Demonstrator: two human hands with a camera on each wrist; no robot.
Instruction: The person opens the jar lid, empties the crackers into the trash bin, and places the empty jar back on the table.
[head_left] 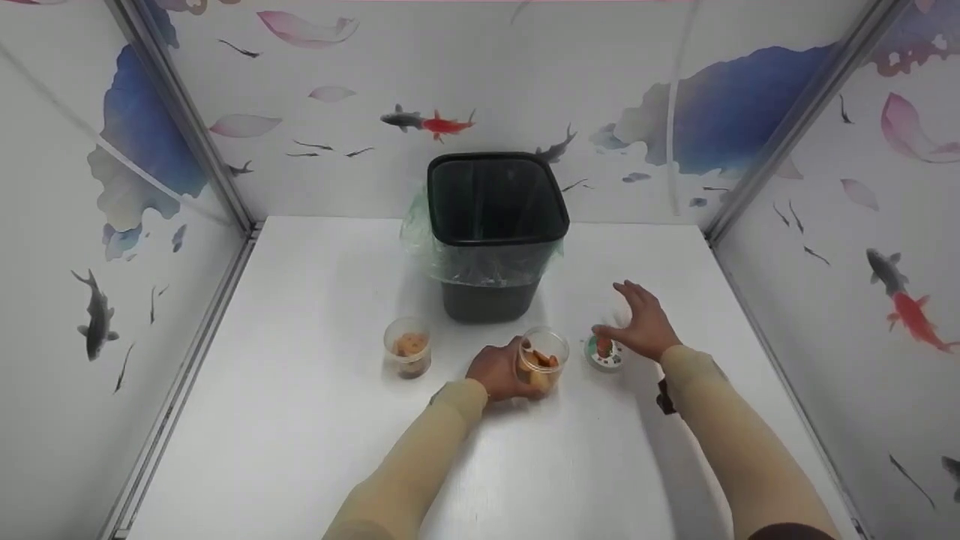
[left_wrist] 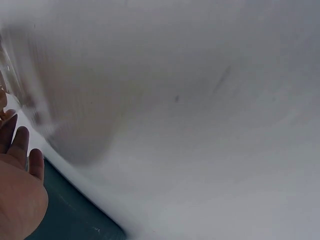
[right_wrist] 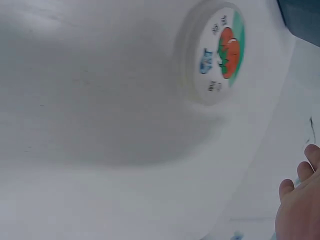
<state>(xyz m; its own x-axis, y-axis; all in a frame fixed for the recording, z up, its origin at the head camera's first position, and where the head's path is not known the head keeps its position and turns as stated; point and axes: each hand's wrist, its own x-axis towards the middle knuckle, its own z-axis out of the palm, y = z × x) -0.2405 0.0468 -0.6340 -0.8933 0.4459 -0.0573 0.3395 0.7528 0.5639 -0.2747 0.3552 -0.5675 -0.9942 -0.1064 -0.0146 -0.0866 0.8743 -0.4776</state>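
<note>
My left hand (head_left: 504, 373) grips a clear plastic jar (head_left: 551, 381) from its left side, thumb in front and fingers behind. The jar has no lid on, and orange-yellow pieces show inside it. In the left wrist view the left hand (left_wrist: 20, 195) shows only in part, the jar just at the edge. To the jar's right lies a round white lid (right_wrist: 200, 60) with a picture of red tomatoes and green. My right hand (head_left: 643, 326) is spread, thumb and fingers wide apart, above and beside the lid; I cannot tell whether the thumb touches it.
A second clear jar (head_left: 407, 367) holding light brown pieces stands on the white table (head_left: 315, 442) to the left. Behind both jars is a black bin (head_left: 487, 300) with a thin greenish liner folded over its rim. Printed wall panels (head_left: 465, 60) enclose the table.
</note>
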